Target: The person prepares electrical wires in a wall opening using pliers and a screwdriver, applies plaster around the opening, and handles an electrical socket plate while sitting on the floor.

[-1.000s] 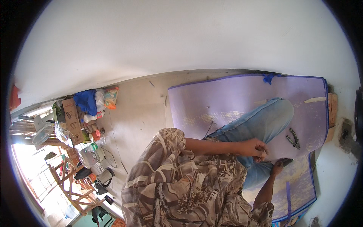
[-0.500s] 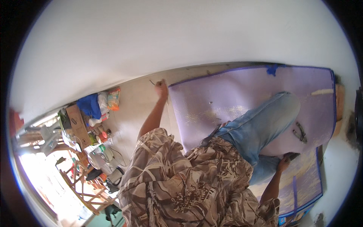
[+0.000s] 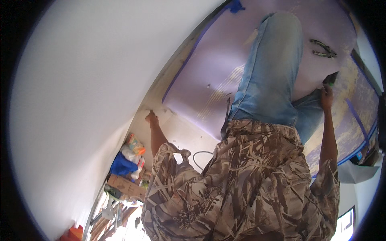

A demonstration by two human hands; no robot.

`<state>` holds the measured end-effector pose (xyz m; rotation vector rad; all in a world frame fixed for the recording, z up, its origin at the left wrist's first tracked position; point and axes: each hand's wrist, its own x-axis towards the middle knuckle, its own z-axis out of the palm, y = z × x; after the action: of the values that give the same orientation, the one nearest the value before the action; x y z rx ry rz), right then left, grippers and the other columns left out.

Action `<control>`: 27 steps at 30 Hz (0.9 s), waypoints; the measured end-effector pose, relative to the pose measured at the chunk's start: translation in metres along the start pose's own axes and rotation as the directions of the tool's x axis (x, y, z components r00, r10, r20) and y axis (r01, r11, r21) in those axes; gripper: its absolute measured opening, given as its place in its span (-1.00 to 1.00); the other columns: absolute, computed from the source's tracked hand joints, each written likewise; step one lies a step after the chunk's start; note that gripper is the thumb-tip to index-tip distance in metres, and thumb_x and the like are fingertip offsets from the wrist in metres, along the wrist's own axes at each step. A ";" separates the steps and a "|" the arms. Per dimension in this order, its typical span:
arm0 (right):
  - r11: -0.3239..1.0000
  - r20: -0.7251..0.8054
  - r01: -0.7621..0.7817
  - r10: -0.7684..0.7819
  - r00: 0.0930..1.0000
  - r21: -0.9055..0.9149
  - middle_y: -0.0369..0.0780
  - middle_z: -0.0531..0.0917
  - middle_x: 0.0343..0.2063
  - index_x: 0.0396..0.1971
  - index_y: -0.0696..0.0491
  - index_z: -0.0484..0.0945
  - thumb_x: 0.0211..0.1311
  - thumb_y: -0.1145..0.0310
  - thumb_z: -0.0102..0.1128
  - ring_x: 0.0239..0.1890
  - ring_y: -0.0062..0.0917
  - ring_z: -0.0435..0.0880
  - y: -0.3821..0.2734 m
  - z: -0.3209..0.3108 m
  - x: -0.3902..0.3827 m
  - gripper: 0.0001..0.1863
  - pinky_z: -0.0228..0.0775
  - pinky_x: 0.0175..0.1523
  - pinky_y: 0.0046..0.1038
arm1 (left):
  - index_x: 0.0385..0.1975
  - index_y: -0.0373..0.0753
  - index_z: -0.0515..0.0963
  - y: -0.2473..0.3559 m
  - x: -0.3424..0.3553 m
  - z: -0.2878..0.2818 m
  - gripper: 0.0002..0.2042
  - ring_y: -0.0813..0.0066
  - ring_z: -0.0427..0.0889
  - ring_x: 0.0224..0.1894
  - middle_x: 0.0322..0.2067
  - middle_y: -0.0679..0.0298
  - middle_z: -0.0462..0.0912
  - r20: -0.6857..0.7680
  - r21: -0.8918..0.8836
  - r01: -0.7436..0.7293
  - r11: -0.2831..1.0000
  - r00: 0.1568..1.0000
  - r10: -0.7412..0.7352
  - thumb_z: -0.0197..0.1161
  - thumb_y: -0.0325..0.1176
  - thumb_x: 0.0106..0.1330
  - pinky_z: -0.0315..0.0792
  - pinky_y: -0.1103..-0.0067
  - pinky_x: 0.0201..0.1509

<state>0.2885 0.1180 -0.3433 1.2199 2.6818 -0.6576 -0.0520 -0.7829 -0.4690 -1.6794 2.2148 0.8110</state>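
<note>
My left hand point(image 3: 151, 117) is closed beside the white wall, over the pale floor near the corner of a purple foam mat point(image 3: 193, 96). Whatever its fingers hold is too small to make out. On the other side, my right hand point(image 3: 327, 98) grips a dark object with a green patch point(image 3: 331, 78), its kind unclear. That hand is beside my bent leg, above the worn part of the mat. Pliers with dark and green handles point(image 3: 323, 48) lie on the mat beyond my right hand.
A white wall point(image 3: 88, 72) runs along the left. Plastic bags, a blue bundle point(image 3: 122, 164) and a cardboard box point(image 3: 126, 186) crowd the lower left. A dark cable point(image 3: 197, 154) curves over the floor by my body. Blue material point(image 3: 235, 6) lies at the mat's far edge.
The view has turned, so the wall now fills the left side. My left hand appears lower and further left, its thin rod no longer distinct. My right hand still grips the dark object.
</note>
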 end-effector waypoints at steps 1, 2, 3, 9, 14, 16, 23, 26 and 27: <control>1.000 -0.092 -0.006 0.008 0.996 0.024 -0.08 0.66 -0.03 0.09 0.10 0.55 0.41 0.15 0.05 0.06 -0.30 0.62 -0.016 0.005 -0.003 -0.58 0.42 0.15 -0.31 | -0.51 -0.28 0.60 0.014 -0.009 -0.012 -0.77 0.48 0.42 -0.74 -0.68 0.29 0.49 0.025 0.084 0.031 0.996 0.999 -0.034 0.26 -0.25 0.26 0.29 0.54 -0.71; 0.994 -0.141 -0.052 0.065 0.988 0.096 -0.10 0.67 -0.07 0.08 0.10 0.57 0.41 0.16 0.06 0.02 -0.32 0.64 -0.039 0.008 -0.003 -0.60 0.44 0.12 -0.33 | -0.53 -0.26 0.58 0.021 -0.016 -0.021 -0.79 0.54 0.36 -0.75 -0.70 0.35 0.40 0.142 -0.041 -0.052 0.998 0.988 0.058 0.23 -0.27 0.27 0.22 0.58 -0.71; 0.982 -0.182 -0.095 0.125 0.975 0.166 -0.12 0.69 -0.11 0.06 0.10 0.58 0.41 0.17 0.06 -0.02 -0.35 0.66 -0.064 0.011 -0.004 -0.61 0.46 0.09 -0.34 | -0.54 -0.24 0.55 0.024 -0.026 -0.030 -0.80 0.59 0.31 -0.75 -0.72 0.41 0.32 0.244 -0.172 -0.120 0.978 0.957 0.160 0.20 -0.28 0.28 0.16 0.61 -0.71; 0.885 -0.228 0.389 -0.336 0.914 0.256 -0.21 0.68 -0.19 0.02 0.10 0.61 0.37 0.20 0.16 -0.19 -0.52 0.65 -0.298 -0.035 -0.053 -0.65 0.50 -0.05 -0.46 | -0.26 -0.15 0.53 0.111 -0.314 -0.021 -0.78 0.74 0.22 -0.64 -0.62 0.51 0.26 0.746 -0.301 -0.062 0.951 0.606 0.276 0.23 -0.13 0.35 0.18 0.72 -0.59; 0.652 0.109 0.685 -0.745 0.658 0.325 -0.21 0.57 -0.20 -0.03 0.01 0.62 0.13 0.50 0.27 -0.17 -0.36 0.60 -0.414 -0.026 -0.081 -0.65 0.50 -0.13 -0.38 | -0.30 -0.21 0.54 0.143 -0.473 -0.017 -0.76 0.73 0.34 -0.58 -0.57 0.49 0.38 0.987 -0.149 -0.301 0.942 0.014 0.161 0.23 -0.15 0.35 0.22 0.68 -0.58; 0.588 0.093 0.708 -0.791 0.605 0.390 -0.19 0.58 -0.21 -0.02 -0.03 0.62 0.06 0.56 0.29 -0.22 -0.30 0.60 -0.411 -0.025 -0.084 -0.58 0.49 -0.16 -0.34 | -0.30 -0.22 0.55 0.137 -0.499 -0.006 -0.77 0.74 0.33 -0.57 -0.57 0.50 0.39 0.986 -0.160 -0.232 0.960 -0.080 0.145 0.23 -0.16 0.35 0.20 0.68 -0.58; 0.625 -0.020 0.677 -0.729 0.684 0.389 -0.18 0.61 -0.29 -0.19 0.05 0.66 -0.01 0.60 0.32 -0.29 -0.29 0.61 -0.372 -0.029 -0.107 -0.68 0.47 -0.21 -0.34 | -0.19 -0.26 0.56 0.119 -0.524 0.007 -0.73 0.73 0.34 -0.52 -0.49 0.45 0.44 0.948 -0.248 -0.523 0.815 -0.304 0.094 0.19 -0.16 0.38 0.25 0.66 -0.49; 0.706 -0.090 0.548 -0.574 0.814 0.450 -0.18 0.62 -0.30 -0.24 0.10 0.66 0.08 0.57 0.31 -0.31 -0.32 0.61 -0.367 -0.019 -0.117 -0.79 0.46 -0.20 -0.38 | -0.07 -0.30 0.51 0.134 -0.523 -0.002 -0.74 0.68 0.40 -0.47 -0.39 0.37 0.51 0.959 -0.242 -0.612 0.753 -0.268 0.090 0.07 -0.23 0.45 0.34 0.64 -0.39; 0.733 -0.123 0.464 -0.469 0.874 0.498 -0.19 0.62 -0.31 -0.23 0.11 0.65 0.13 0.55 0.29 -0.31 -0.36 0.61 -0.365 -0.022 -0.119 -0.82 0.46 -0.19 -0.39 | -0.05 -0.30 0.50 0.135 -0.523 -0.001 -0.74 0.65 0.43 -0.44 -0.36 0.35 0.53 0.955 -0.238 -0.567 0.788 -0.284 0.085 0.03 -0.26 0.47 0.36 0.64 -0.34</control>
<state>0.0986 -0.1662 -0.1666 0.5659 2.9159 -1.5311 -0.0187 -0.3378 -0.1651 0.2518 1.2541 1.1441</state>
